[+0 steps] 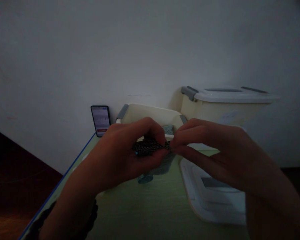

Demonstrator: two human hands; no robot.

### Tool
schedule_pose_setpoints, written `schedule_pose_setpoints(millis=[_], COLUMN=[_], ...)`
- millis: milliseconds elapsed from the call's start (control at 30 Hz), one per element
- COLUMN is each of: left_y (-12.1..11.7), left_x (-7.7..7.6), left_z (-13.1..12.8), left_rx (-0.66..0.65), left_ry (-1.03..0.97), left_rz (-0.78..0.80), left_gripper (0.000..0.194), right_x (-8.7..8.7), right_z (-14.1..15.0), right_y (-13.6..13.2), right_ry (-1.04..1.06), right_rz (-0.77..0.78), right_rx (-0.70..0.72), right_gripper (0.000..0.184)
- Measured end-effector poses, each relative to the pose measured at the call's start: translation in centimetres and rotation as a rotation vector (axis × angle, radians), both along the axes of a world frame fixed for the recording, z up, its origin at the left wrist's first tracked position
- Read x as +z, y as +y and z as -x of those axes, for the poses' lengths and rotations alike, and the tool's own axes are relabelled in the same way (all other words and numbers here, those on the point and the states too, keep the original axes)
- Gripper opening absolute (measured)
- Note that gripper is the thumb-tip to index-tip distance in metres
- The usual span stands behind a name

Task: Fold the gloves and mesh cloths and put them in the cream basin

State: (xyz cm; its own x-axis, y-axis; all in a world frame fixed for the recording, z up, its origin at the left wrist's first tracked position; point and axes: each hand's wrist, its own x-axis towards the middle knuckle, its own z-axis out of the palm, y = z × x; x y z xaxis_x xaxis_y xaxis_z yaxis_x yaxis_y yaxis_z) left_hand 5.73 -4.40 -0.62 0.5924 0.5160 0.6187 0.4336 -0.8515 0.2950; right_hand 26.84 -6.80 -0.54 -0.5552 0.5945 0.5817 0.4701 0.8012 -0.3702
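A small dark bundle with light specks (147,147), which looks like folded cloth, is held up in front of an open cream storage bin (152,111). My left hand (125,146) wraps round it, thumb below and fingers above. At the bundle's right end, my right hand (212,143) pinches the tip between thumb and fingers. The fingertips of both hands nearly meet there. Beneath the hands, a greyish cloth-like piece (162,165) and a small teal round thing (145,179) show in part. Inside the bin lies a striped grey-green item (168,129); my hands hide most of the bin.
A phone (101,120) with a lit screen leans on the wall at the back left. A lidded cream bin (207,108) stands at the back right. On the green tabletop (145,206), a loose white lid (215,210) lies to the right. The table's blue edge runs along the left.
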Motion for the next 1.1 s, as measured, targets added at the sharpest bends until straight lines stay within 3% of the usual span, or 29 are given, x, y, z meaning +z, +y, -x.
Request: schedule_pose_setpoints(millis=[367, 467, 600, 867, 1100], left_y=[0.1, 0.0, -0.1, -0.1, -0.1], left_x=[-0.4, -0.5, -0.5, -0.5, -0.5], left_z=[-0.3, -0.4, -0.4, -0.4, -0.4], left_rx=[0.047, 0.057, 0.072, 0.061, 0.054], left_ry=[0.039, 0.054, 0.069, 0.056, 0.063], left_rz=[-0.055, -0.09, -0.107, -0.084, -0.081], left_gripper=[0.014, 0.014, 0.015, 0.016, 0.021], right_x=[-0.1, -0.1, 0.0, -0.1, -0.1], right_z=[0.2, 0.4, 0.4, 0.5, 0.6], right_y=[-0.7, -0.9, -1.0, -1.0, -0.8], right_ry=[-0.216, -0.269, -0.263, -0.29, -0.276], right_rz=[-0.142, -0.113, -0.086, -0.209, -0.256], right_rx=[-0.229, -0.279, -0.271, -0.313, -0.33], right_gripper=[0.015, 0.018, 0.024, 0.009, 0.008])
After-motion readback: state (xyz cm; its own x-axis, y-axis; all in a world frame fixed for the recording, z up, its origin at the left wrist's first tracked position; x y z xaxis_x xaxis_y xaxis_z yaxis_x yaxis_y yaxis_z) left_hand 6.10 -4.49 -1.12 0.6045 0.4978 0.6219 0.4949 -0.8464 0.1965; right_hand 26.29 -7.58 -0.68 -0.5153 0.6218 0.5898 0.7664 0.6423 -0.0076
